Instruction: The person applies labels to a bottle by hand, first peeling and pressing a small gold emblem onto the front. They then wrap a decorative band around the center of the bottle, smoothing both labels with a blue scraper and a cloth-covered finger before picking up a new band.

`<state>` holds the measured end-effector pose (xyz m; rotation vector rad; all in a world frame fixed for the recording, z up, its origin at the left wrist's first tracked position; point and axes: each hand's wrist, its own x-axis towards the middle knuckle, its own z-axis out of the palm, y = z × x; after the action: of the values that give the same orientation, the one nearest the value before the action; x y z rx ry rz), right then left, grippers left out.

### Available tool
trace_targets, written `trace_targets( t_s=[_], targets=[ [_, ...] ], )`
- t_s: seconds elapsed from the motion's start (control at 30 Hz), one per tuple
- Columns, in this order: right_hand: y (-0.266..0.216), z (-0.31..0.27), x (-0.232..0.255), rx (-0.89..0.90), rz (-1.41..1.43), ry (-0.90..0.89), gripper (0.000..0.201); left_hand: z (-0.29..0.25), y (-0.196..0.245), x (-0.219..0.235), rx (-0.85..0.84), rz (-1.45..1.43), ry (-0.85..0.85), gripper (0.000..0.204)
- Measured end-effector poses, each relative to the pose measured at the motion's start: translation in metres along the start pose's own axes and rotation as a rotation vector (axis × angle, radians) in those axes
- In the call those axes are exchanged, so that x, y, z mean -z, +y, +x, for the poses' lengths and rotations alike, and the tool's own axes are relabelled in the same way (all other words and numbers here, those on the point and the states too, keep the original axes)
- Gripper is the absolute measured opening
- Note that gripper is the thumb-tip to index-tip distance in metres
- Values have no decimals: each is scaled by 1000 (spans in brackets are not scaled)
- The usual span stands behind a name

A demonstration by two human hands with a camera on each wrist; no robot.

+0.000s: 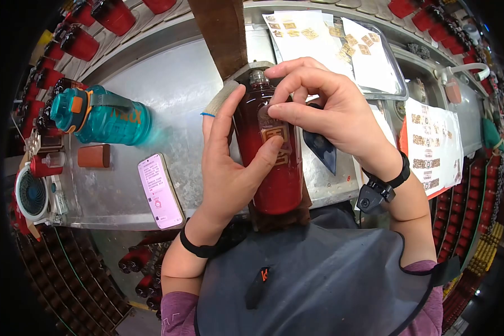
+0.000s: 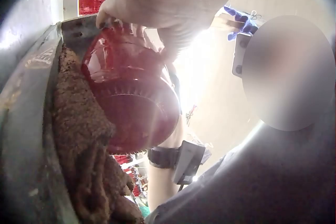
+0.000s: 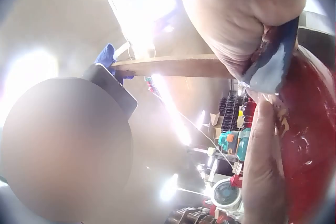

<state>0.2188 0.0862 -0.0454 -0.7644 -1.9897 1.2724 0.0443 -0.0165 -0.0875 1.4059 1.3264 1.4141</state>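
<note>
A dark red glass bottle lies with its neck pointing away from the body, a gold square label on its front. Around its left side the left hand grips it, thumb on the label's edge and one finger wrapped in a pale cover. At the upper front, the right hand touches the bottle with thumb and fingertips. A dark pointed flat tool is held in its curled fingers. In the left wrist view the bottle's base shows; in the right wrist view the tool is beside the glass.
Left of the hands are a teal water bottle, a phone, a brown box and a small fan. Gold stickers on white sheets lie in a tray at the back. More sticker sheets are at the right.
</note>
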Motion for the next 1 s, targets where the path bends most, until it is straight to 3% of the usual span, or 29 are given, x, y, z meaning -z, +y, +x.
trace_targets(
  t_s=[0.3, 0.4, 0.6, 0.83, 0.97, 1.0],
  targets=[
    [-2, -2, -6, 43, -118, 68, 12, -1, -1, -4, 55, -194, 9, 66],
    [-8, -4, -7, -33, -95, 53, 8, -2, -6, 0, 84, -223, -1, 65],
    [-3, -6, -9, 15, -131, 86, 21, -2, -3, -5, 61, -203, -20, 70],
    [10, -19, 4, -173, 21, 271, 38, 0, 4, -2, 162, -312, -55, 66],
    [4, -38, -2, -471, 333, 70, 43, 1, 3, 0, 166, -372, -88, 59],
    [5, -42, -4, -470, 327, 66, 46, 1, 3, -1, 166, -402, -87, 61]
  ],
)
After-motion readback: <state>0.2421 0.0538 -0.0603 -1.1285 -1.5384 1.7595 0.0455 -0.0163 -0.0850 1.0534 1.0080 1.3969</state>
